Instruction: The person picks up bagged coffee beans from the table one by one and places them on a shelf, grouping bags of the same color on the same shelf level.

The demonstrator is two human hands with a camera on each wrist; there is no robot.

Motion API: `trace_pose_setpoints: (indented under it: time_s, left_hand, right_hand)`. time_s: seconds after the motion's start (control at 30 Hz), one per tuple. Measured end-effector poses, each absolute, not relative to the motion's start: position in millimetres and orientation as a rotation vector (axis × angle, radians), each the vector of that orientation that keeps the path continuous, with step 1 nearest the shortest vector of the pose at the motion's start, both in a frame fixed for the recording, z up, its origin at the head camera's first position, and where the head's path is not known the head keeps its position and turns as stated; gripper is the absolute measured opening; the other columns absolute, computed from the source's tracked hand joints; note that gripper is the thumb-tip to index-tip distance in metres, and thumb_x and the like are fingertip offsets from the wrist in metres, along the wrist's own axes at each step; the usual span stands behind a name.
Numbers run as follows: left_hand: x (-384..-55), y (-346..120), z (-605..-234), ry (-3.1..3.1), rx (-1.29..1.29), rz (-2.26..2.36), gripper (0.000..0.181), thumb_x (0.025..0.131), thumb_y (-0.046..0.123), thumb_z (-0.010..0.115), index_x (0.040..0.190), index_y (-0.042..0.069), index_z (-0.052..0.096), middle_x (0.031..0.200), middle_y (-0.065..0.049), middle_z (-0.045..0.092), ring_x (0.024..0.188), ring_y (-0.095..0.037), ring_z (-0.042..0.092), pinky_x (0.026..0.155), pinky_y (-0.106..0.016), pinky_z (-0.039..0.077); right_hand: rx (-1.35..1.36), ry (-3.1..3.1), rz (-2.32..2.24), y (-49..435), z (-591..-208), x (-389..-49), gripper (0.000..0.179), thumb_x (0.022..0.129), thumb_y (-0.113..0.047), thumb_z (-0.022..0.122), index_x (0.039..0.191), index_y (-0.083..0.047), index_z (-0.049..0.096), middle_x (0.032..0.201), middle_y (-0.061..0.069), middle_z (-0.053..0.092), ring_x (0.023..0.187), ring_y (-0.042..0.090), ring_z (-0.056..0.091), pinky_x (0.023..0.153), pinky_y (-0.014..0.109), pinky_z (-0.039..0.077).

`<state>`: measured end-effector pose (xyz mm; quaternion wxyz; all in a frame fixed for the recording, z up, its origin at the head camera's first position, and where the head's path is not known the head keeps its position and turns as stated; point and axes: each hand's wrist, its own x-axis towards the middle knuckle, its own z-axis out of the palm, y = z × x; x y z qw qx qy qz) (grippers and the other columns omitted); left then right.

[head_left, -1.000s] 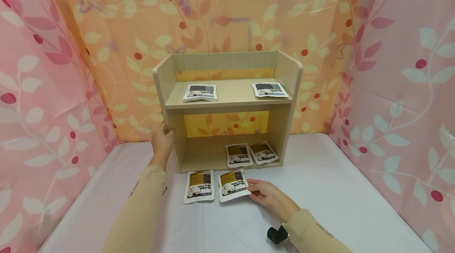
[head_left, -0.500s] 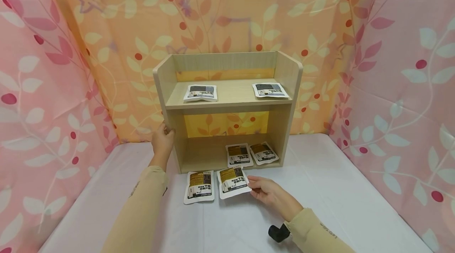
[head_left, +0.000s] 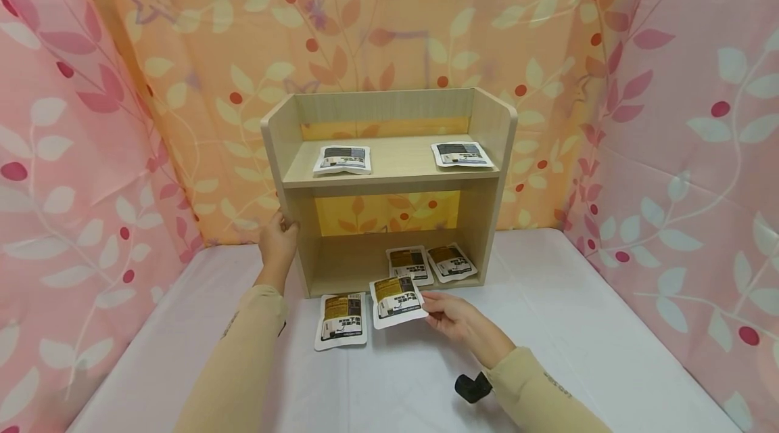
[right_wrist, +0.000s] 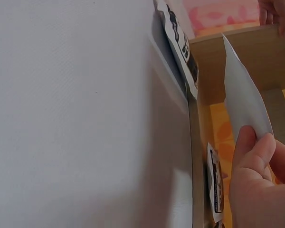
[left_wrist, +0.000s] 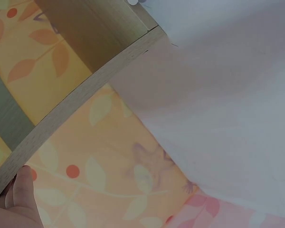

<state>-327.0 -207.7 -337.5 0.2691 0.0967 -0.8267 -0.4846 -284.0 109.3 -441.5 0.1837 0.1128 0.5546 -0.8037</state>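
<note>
My right hand pinches the right edge of a white pouch with a gold and black label. It is held tilted in front of the lower shelf, and the right wrist view shows the pouch's plain white side between thumb and fingers. My left hand grips the left side panel of a small wooden shelf unit; fingertips show at the panel edge in the left wrist view. A matching pouch lies on the table left of the held one.
Two gold-labelled pouches, one partly covered and one at the right, lie on the lower shelf. On the upper shelf are two blue-grey-labelled pouches, left and right. Floral curtains enclose the white table.
My right hand has lifted the pouch off the table and carried it slightly up toward the lower shelf. The left hand keeps its place on the shelf unit.
</note>
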Motion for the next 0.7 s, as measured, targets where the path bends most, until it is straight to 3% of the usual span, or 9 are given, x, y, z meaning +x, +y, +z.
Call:
trace_pose_setpoints:
  time_s: [0.37, 0.53, 0.7]
  left_hand:
    - [-328, -209, -339, -2.223, 0.251, -1.281, 0.031, 0.092, 0.005, 0.055, 0.122, -0.002, 0.06, 0.119, -0.029, 0.061, 0.106, -0.042, 0.06, 0.09, -0.051, 0.047]
    - [-329, -209, -340, -2.214, 0.25, -1.296, 0.028, 0.092, 0.005, 0.055, 0.118, -0.003, 0.061, 0.118, -0.028, 0.062, 0.103, -0.041, 0.061, 0.088, -0.051, 0.048]
    - [-330, -209, -341, -2.216, 0.246, -1.303, 0.032, 0.092, 0.006, 0.055, 0.123, -0.001, 0.06, 0.119, -0.028, 0.062, 0.107, -0.041, 0.061, 0.089, -0.05, 0.048]
  right_hand:
    - [0.236, 1.512, -2.285, 104, -434, -292, 0.051, 0.095, 0.013, 0.044, 0.145, 0.011, 0.032, 0.088, 0.005, 0.068, 0.073, 0.01, 0.061, 0.062, 0.016, 0.047]
    - [0.25, 1.535, -2.276, 98, -429, -297, 0.052, 0.095, 0.011, 0.045, 0.145, 0.01, 0.031, 0.111, 0.012, 0.064, 0.071, 0.008, 0.059, 0.061, 0.016, 0.047]
    - [0.282, 1.54, -2.285, 90, -425, -302, 0.052, 0.095, 0.011, 0.046, 0.145, 0.008, 0.034, 0.138, 0.023, 0.048, 0.071, 0.009, 0.055, 0.06, 0.017, 0.046]
